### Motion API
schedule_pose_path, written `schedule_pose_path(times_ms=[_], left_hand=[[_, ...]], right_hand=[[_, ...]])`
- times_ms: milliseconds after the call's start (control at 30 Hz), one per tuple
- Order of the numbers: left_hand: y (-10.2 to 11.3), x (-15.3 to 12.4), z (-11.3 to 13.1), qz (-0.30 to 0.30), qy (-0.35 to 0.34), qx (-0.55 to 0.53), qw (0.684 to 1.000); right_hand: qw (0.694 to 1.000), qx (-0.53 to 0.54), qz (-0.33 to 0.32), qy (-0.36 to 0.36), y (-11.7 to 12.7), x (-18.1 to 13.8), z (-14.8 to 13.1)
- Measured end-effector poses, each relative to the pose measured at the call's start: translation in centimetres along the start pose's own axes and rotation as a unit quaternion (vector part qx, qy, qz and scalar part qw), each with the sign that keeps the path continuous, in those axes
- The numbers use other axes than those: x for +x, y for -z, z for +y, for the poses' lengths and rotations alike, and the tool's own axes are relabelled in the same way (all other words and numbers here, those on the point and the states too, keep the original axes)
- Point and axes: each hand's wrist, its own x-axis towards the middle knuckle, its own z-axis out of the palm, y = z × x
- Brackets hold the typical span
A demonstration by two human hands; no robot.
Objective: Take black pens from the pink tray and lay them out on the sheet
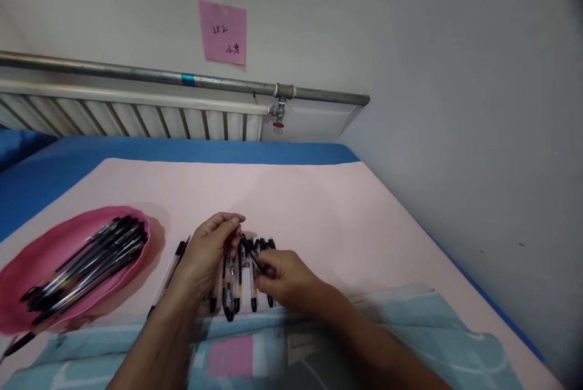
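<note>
My right hand (285,274) is closed around a dark pen (254,258), which slants up and left toward my other hand. My left hand (214,241) has its fingers curled in by the upper end of that pen; whatever they grip is hidden. Under and between both hands lie several clear-barrelled pens (252,283) with black caps, side by side on the pink tabletop (310,208). Left of my left forearm are more black-capped pens (166,274).
A pink oval basket (136,271) at the left holds many black pens (98,262). One pen (20,343) lies beside its near end. A light-blue patterned cloth (423,329) covers the near edge. Behind stand a radiator (173,121), a pipe (228,84) and the wall.
</note>
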Motion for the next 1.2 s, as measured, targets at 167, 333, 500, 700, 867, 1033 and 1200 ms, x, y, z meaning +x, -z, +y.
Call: schedule_pose_path(times_ms=[167,333,500,700,867,1033,1200], left_hand=[[0.1,0.0,-0.1,-0.011,0.007,0.007,1.000],[0.2,0.0,-0.3,-0.020,0.008,0.016,1.000],[0.3,0.1,-0.5,-0.026,0.011,0.032,0.999],[0.3,0.1,-0.6,-0.019,-0.002,0.060,0.998],[0.2,0.0,-0.5,-0.033,0.008,0.064,0.997],[0.1,-0.2,-0.3,-0.029,0.007,0.065,0.997],[0.0,-0.2,-0.3,-0.028,0.004,0.065,0.997]], right_hand=[[1.000,-0.011,0.000,0.007,0.0,-0.1,0.1],[0.999,-0.028,0.002,0.019,0.0,-0.1,-0.2],[0.999,-0.036,0.002,0.019,0.0,-0.2,-0.3],[0.998,-0.050,-0.003,0.023,0.2,-0.1,-0.8],[0.998,-0.054,-0.003,0.029,0.3,-0.2,-1.0],[0.998,-0.059,0.001,0.033,0.2,-0.2,-0.9],[0.997,-0.064,0.007,0.036,0.1,-0.2,-0.9]])
